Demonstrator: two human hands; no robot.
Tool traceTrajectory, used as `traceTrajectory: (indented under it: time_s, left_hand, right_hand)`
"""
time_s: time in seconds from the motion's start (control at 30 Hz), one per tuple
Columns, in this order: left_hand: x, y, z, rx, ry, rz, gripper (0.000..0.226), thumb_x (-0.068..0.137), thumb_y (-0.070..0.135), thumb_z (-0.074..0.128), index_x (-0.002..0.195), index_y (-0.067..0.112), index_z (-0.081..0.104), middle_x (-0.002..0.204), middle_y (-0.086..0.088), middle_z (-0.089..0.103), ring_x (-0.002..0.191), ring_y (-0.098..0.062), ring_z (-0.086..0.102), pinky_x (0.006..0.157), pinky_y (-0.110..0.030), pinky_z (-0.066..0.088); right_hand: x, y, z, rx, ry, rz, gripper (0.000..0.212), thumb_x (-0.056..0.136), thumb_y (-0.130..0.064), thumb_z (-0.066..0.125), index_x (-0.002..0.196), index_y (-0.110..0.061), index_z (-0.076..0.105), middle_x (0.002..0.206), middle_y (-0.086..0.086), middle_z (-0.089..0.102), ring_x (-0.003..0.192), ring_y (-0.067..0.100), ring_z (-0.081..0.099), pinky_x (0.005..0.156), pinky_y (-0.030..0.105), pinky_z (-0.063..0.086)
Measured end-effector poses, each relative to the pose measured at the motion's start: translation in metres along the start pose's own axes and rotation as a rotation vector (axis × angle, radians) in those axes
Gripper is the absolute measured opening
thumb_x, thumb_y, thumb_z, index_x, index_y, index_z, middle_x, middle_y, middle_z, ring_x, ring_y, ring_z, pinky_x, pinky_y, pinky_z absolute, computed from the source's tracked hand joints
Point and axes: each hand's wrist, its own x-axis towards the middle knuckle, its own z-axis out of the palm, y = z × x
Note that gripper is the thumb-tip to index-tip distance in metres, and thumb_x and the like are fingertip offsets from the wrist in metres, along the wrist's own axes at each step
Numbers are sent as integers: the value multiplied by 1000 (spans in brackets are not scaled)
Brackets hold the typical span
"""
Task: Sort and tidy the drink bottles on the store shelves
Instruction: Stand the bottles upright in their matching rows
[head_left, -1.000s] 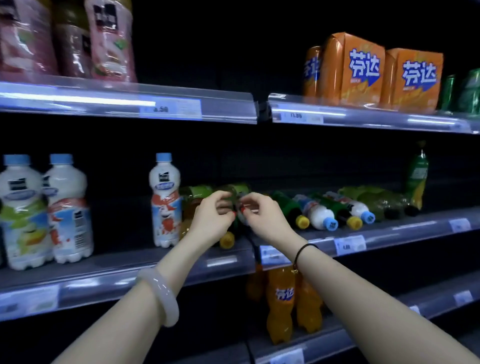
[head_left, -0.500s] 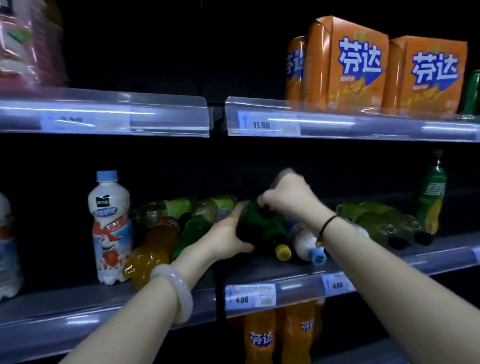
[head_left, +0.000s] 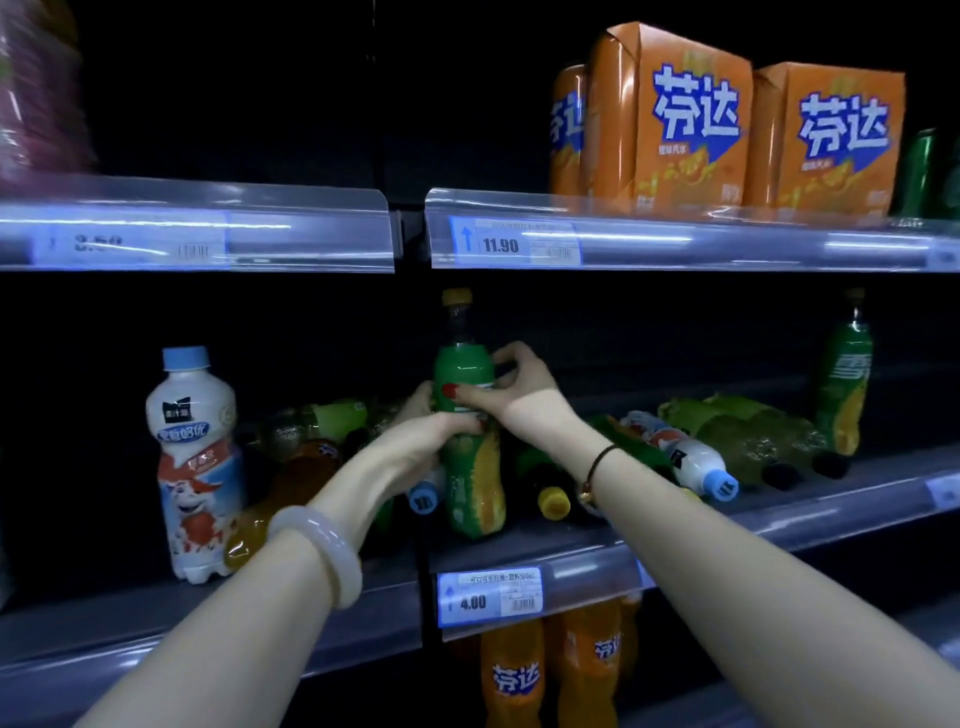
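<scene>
I see dim shelving with glossy clear-plastic price rails; the middle shelf (head_left: 779, 525) holds a heap of toppled bottles (head_left: 737, 441). Upright at its front edge stands the green bottle (head_left: 470, 457), my left hand (head_left: 421, 441) wrapped around its waist, right hand (head_left: 514, 395) pinching its label.

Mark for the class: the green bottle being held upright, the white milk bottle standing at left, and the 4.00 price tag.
green bottle (head_left: 464, 370), head view, upper label.
white milk bottle (head_left: 193, 452), head view, label middle.
4.00 price tag (head_left: 489, 596), head view, tag centre.
</scene>
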Motion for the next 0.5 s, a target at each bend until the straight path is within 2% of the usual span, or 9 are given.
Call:
traceTrajectory:
  time_s: [0.07,0.13,0.17,0.2,0.27,0.3,0.33,0.4,0.5]
  left_hand:
    - [-2,-6,6,59,36,51,76,53,9,73,124,14,45,106,-18,66,96,-32,66,85,-48,55]
    - [0,-11,3,46,42,68,75,55,8,75,124,16,46,107,-14,66,99,-29,65,89,-46,53]
    - [1,-12,0,37,34,62,73,55,8,75,123,18,48,108,-13,67,100,-29,64,91,-47,52]
    - [2,-14,-3,37,26,57,72,54,9,75,121,19,49,108,-12,67,101,-29,64,91,-47,51]
    - [3,-14,-5,75,9,61,74,51,14,75,121,22,50,108,-10,68,102,-29,64,92,-47,52]
    - [3,-14,-4,103,3,68,76,51,17,75,122,22,50,109,-8,68,102,-27,64,93,-47,51]
    - [2,-14,-2,126,-3,79,79,51,18,75,125,22,49,111,-8,67,103,-25,64,94,-46,50]
    - [1,-13,1,148,-20,100,84,51,19,74,130,21,46,114,-8,66,105,-24,63,96,-44,49]
    - [-3,-13,2,141,-17,121,84,51,17,72,130,18,44,115,-10,65,106,-25,62,97,-43,49]
  right_hand:
    - [1,4,-2,32,-16,-17,39,75,-33,78,99,-15,53,68,-6,54,59,8,53,54,23,44]
    - [-1,11,-20,59,-110,-2,7,92,-24,58,94,-17,57,77,5,62,63,13,57,56,24,46]
    - [-3,17,-33,-86,-181,-7,11,95,-15,51,101,-16,60,91,12,66,73,17,61,63,27,49]
    - [-5,24,-46,-320,-310,-2,29,92,-6,49,117,-16,59,113,15,65,90,21,62,74,30,50]
    - [-12,37,-58,-835,-687,131,72,81,-3,51,145,-33,34,148,5,41,123,23,50,93,30,47]
    - [-16,41,-56,-1009,-815,187,83,79,-5,52,147,-41,23,156,2,28,132,25,42,101,34,44]
    - [-19,47,-50,-1122,-859,169,84,79,-6,52,147,-44,20,159,2,19,138,28,35,105,40,41]
    - [-24,55,-37,-1232,-764,-29,71,85,-10,50,145,-41,27,158,6,20,139,32,33,107,48,38]
    - [-30,67,-34,-1223,-604,-303,44,93,-21,49,134,-34,43,145,9,39,123,33,47,94,46,47]
